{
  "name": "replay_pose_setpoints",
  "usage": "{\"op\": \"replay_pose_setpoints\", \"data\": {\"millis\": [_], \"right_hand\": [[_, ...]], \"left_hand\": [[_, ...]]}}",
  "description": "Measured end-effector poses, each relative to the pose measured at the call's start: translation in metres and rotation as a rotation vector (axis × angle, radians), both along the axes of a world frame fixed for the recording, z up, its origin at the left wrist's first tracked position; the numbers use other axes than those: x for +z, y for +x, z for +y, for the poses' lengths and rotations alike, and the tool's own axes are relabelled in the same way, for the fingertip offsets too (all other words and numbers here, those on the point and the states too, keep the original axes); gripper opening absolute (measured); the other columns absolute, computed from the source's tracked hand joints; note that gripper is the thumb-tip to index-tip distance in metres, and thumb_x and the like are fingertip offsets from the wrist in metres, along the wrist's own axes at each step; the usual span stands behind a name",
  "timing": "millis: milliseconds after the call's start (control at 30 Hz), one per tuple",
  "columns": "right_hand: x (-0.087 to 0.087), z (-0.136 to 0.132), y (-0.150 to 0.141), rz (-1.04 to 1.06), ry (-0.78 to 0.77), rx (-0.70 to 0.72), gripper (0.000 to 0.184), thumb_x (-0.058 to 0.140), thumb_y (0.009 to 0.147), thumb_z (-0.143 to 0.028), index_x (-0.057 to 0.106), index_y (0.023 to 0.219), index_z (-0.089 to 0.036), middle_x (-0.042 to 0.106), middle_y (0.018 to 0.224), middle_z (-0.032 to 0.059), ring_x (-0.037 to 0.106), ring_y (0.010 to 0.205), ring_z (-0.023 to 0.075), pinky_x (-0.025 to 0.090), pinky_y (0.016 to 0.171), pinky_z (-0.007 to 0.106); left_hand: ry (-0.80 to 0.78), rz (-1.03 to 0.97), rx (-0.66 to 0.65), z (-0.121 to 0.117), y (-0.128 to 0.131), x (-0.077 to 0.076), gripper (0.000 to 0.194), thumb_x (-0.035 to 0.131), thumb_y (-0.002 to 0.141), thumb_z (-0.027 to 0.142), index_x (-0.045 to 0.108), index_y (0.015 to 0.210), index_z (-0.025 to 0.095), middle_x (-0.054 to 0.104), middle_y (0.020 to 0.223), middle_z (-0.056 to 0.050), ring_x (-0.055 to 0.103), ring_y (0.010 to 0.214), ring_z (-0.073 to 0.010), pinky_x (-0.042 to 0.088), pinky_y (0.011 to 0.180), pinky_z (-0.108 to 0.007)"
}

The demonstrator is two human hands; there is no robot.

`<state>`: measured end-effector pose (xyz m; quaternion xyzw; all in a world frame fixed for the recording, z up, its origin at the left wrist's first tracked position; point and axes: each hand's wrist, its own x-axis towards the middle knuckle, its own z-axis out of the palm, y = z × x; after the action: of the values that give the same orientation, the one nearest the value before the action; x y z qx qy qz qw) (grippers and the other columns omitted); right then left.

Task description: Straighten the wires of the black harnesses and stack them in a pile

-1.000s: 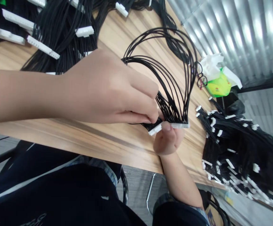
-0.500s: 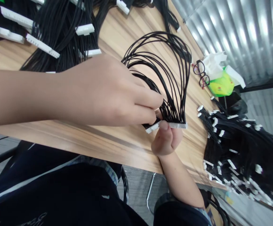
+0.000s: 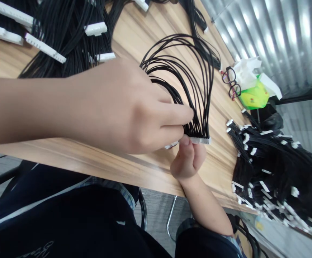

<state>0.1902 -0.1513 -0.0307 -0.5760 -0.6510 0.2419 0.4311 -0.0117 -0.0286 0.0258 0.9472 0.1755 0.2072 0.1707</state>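
Observation:
My left hand (image 3: 145,111) reaches in from the left, its fingers curled closed among the black wires (image 3: 196,89) of a wire harness. The fingertips lie close above the harness's white connector (image 3: 199,140), and what they pinch exactly is hidden. My right hand (image 3: 188,157) comes from the lower right and grips that long connector, thumb on its near face. The wires rise from the connector and arch back to the left behind my left hand. Only a small left end of the connector shows below the left fingers.
Black wire bundles with white connectors (image 3: 45,47) lie at the upper left. A large pile of harnesses (image 3: 277,172) covers the table's right end. Glasses (image 3: 231,82), a green-yellow packet (image 3: 254,95) and white tissue (image 3: 246,71) sit by the corrugated wall (image 3: 269,32).
The fingers of my left hand have moved right along the wires and now cover more of the connector's left part. My right hand and the connector have shifted slightly left.

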Motion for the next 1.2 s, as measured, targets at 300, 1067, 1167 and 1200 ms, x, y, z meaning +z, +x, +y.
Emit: {"op": "replay_pose_setpoints", "data": {"millis": [300, 1067, 1167, 1200], "right_hand": [[0.009, 0.002, -0.020, 0.124, 0.024, -0.062, 0.038, 0.047, 0.108, -0.039, 0.061, 0.076, -0.024, 0.067, 0.066, -0.0014, 0.064, 0.060, 0.0139, 0.043, 0.053, 0.030], [0.004, 0.026, 0.009, 0.411, -0.176, -0.094, 0.040, 0.059, 0.097, -0.053, 0.055, 0.069, -0.025, 0.052, 0.056, -0.0040, 0.050, 0.051, 0.0139, 0.044, 0.048, 0.027], [0.003, 0.029, 0.015, 0.329, -0.144, -0.082, 0.040, 0.058, 0.097, -0.053, 0.058, 0.070, -0.023, 0.054, 0.059, -0.0030, 0.050, 0.053, 0.0143, 0.044, 0.051, 0.029], [0.003, 0.028, 0.016, 0.302, -0.135, -0.067, 0.041, 0.058, 0.098, -0.052, 0.058, 0.069, -0.023, 0.054, 0.059, -0.0029, 0.050, 0.053, 0.0143, 0.044, 0.051, 0.029]], "left_hand": [[0.249, 0.126, -0.304, 0.021, 0.001, 0.000, 0.067, 0.005, 0.108, 0.021, 0.069, 0.087, 0.017, 0.059, 0.088, 0.002, 0.062, 0.081, -0.0100, 0.053, 0.081, -0.035], [-0.116, -0.101, -0.352, 0.029, -0.008, 0.004, 0.076, 0.023, 0.106, 0.070, 0.057, 0.069, 0.013, 0.036, 0.054, 0.009, 0.032, 0.054, 0.0025, 0.039, 0.072, -0.023], [0.158, 0.042, -0.040, 0.033, -0.007, 0.005, 0.067, 0.022, 0.107, 0.059, 0.067, 0.081, 0.017, 0.048, 0.059, 0.005, 0.049, 0.059, -0.0031, 0.043, 0.074, -0.026], [0.226, 0.110, 0.078, 0.035, -0.006, 0.005, 0.063, 0.022, 0.106, 0.056, 0.071, 0.092, 0.019, 0.052, 0.062, 0.004, 0.057, 0.064, -0.0066, 0.046, 0.077, -0.027]]}}
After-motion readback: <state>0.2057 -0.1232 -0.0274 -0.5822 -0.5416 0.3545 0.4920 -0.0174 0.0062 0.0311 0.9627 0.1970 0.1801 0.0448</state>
